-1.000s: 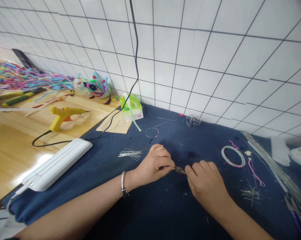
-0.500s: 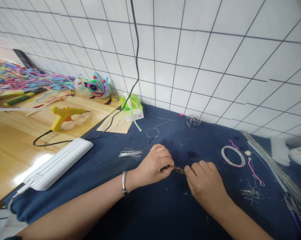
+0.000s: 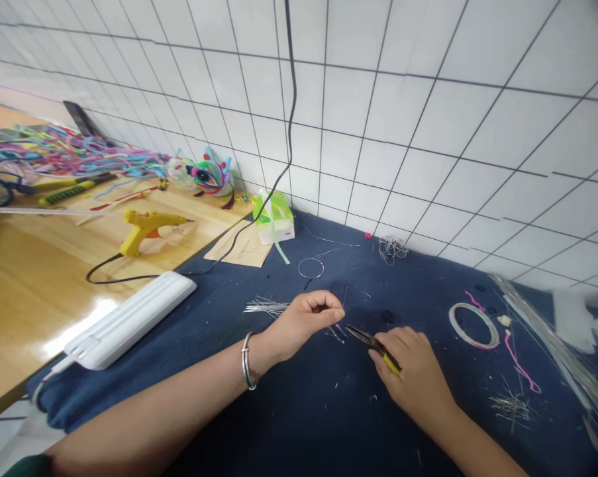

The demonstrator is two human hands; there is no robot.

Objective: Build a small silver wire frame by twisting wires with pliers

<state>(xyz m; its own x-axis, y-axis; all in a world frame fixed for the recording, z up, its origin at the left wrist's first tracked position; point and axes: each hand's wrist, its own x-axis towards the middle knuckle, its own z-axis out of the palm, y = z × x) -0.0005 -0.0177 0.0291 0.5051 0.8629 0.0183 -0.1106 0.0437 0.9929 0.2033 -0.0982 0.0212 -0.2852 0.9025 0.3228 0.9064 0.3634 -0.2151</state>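
Observation:
My left hand is closed in a pinch on a thin wire, whose end sticks up past the fingertips. Below those fingers several short wires with small pinkish tips show against the dark blue cloth; whether they are held or lying there I cannot tell. Yellow-handled needle-nose pliers are gripped in my right hand, their jaws pointing left towards my left fingertips, a small gap away. A bundle of straight wires lies partly behind my left hand.
A wire ring and a tissue pack lie farther back. At right are a tape roll, wire scraps and long wires. At left stand a white power strip and a yellow glue gun.
My hands have moved slightly apart, and the pliers' jaws now show clear of my left fingers. The whole view has shifted a little, so things appear farther right.

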